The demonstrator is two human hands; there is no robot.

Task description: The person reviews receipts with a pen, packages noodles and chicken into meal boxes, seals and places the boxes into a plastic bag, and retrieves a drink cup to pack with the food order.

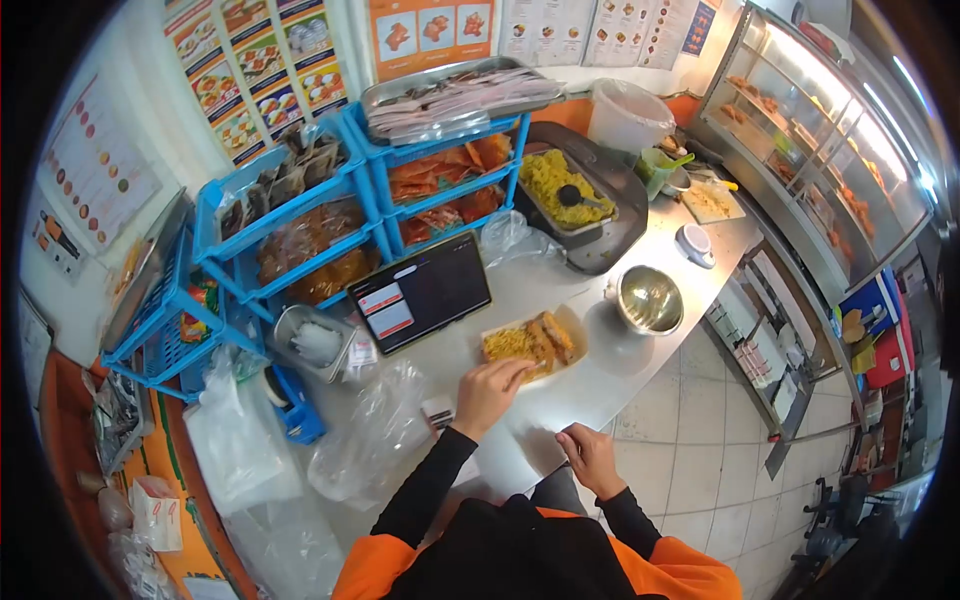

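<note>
A takeaway box (571,377) lies on the metal counter in front of me, filled with yellow rice (510,345) and browned pieces of meat (553,338). My left hand (490,392) reaches to its near left edge, with the fingers bent and close together. The fingertips overlap the rim and the food; whether they pinch anything is hidden. Lower and to the right, my right hand (592,460) hovers by the counter's front edge, apart from the box. Its fingers are curled in and the thumb lies against them, so the inside of the grip is out of sight.
A steel bowl (651,299) stands right of the box. Behind are a tablet (420,293), a tray of yellow rice (560,187) and stacked blue baskets (290,225). Plastic bags (375,440) and a blue tape dispenser (296,405) lie left. A glass food cabinet (815,130) stands right.
</note>
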